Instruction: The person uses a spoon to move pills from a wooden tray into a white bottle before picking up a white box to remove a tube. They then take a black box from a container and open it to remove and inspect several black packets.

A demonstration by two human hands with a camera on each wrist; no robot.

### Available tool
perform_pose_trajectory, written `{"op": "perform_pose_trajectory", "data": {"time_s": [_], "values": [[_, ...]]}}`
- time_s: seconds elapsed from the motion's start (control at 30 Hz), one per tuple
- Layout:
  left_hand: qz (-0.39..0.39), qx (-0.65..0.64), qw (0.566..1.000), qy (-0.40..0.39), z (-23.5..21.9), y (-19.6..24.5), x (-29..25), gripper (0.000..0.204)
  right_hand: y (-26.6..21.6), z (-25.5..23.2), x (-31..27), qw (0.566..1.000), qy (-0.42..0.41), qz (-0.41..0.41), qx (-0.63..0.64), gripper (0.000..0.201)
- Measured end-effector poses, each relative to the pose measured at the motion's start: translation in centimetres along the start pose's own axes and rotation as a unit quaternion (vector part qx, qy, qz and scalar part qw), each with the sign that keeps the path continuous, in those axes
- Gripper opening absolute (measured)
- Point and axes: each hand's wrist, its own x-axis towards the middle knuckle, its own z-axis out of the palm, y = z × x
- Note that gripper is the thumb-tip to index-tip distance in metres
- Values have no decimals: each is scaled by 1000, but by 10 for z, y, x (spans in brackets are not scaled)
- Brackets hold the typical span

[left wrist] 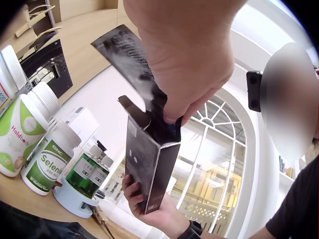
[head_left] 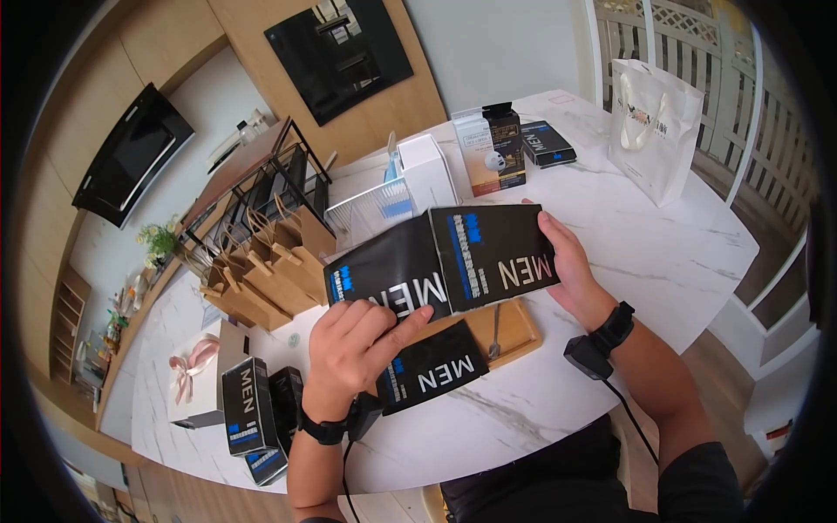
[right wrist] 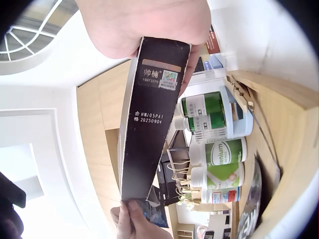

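My right hand [head_left: 571, 266] grips a black box [head_left: 501, 257] printed MEN by its far end. The box's near end is open, with a flap [left wrist: 133, 110] standing up. A flat black packet [head_left: 384, 261], also printed MEN, is pinched in my left hand [head_left: 349, 344] at that open end. In the left wrist view, the packet bends up past the left fingers, and its lower part is hidden by the box mouth. Another black MEN packet [head_left: 440, 370] lies below the hands, overlapping a wooden tray [head_left: 527, 331] that bears a thin metal spoon [head_left: 494, 336].
Black boxes [head_left: 244, 405] and a white gift box [head_left: 199, 370] stand at left, near paper bags [head_left: 261, 270]. Supplement bottles [left wrist: 52, 159] and green bottles [left wrist: 88, 172] stand behind the held box. Farther back are another black box [head_left: 547, 144] and a white bag [head_left: 654, 131].
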Motion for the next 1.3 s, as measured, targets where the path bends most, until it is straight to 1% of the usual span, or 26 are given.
{"op": "perform_pose_trajectory", "data": {"time_s": [0.03, 0.1, 0.23, 0.3, 0.43, 0.5, 0.53, 0.57, 0.6, 0.63, 0.67, 0.7, 0.73, 0.77, 0.8, 0.87, 0.9, 0.93, 1.0, 1.03, 1.07, 1.13, 1.17, 1.2, 1.27, 1.3], "values": [[0, 0, 1000, 0, 0, 0, 1, 43, 0, 0, 0, 1000, 0, -1, 0, 43], [-19, -53, 998, -42, 0, -1, 2, 40, 0, -1, 0, 999, -20, -7, -41, 44], [-11, -59, 996, -71, -1, 5, 6, 41, 2, -2, 0, 998, -20, -7, -62, 45], [-8, -65, 990, -121, -2, 10, 9, 42, 2, 1, 0, 998, -11, -5, -55, 43], [-22, -69, 991, -115, -8, 10, 20, 43, 2, 0, 0, 999, -1, 2, -46, 43], [-93, -76, 988, -94, -21, 4, 23, 49, 3, -5, 4, 1000, 4, -3, -24, 42], [-92, -77, 988, -95, -16, 3, 19, 49, 2, -5, 4, 1000, 6, -4, -23, 42], [-210, -82, 974, -20, -7, 1, 16, 54, 2, -5, 4, 1000, 16, -7, -14, 42], [-326, -86, 940, 55, -4, 1, 15, 59, 1, -4, 4, 1000, 25, -10, -5, 42], [-441, -188, 877, 21, -6, 9, 15, 66, 1, -4, 4, 1000, 24, -11, -5, 42], [-441, -188, 877, 21, -2, 8, 11, 66, 0, -4, 4, 1000, 23, -19, 2, 42], [-480, -299, 825, 0, 5, 7, 3, 69, 0, -3, 3, 999, 20, -27, 10, 43], [-511, -405, 758, -20, 8, 5, -1, 72, -1, -1, 2, 999, 19, -27, 9, 43], [-519, -453, 723, -39, 6, 4, 3, 75, -1, 1, 1, 999, 22, -33, 7, 43], [-519, -454, 723, -38, 7, 7, 4, 75, -1, 3, -1, 999, 25, -40, 5, 43], [-467, -436, 769, 8, 11, 18, 8, 74, 0, 3, -2, 998, 26, -53, -20, 43], [-460, -448, 766, 12, 5, 27, 17, 72, 1, 3, -3, 997, 26, -65, -44, 43], [-430, -368, 825, 3, 2, 31, 20, 70, 1, 4, -4, 997, 26, -64, -44, 43], [-355, -266, 896, -27, 2, 36, 20, 69, 1, 5, -7, 989, 25, -82, -118, 43], [-363, -316, 876, -44, 1, 40, 22, 70, 2, 4, -7, 989, 25, -82, -118, 43], [-363, -316, 875, -44, 3, 43, 23, 70, 5, 3, -6, 989, 21, -82, -124, 44], [-308, -295, 902, -71, 6, 46, 23, 68, 6, 4, -6, 988, 16, -82, -131, 44], [-314, -277, 906, -61, 5, 46, 21, 63, 6, 5, -6, 992, 15, -73, -104, 44], [-313, -277, 906, -60, 5, 44, 20, 63, 6, 6, -6, 995, 13, -64, -78, 43], [-380, -290, 878, -7, 3, 40, 17, 59, 2, 5, -7, 997, 10, -54, -56, 44], [-399, -295, 868, 13, 4, 40, 17, 56, 1, 6, -7, 999, 6, -43, -33, 44]]}}
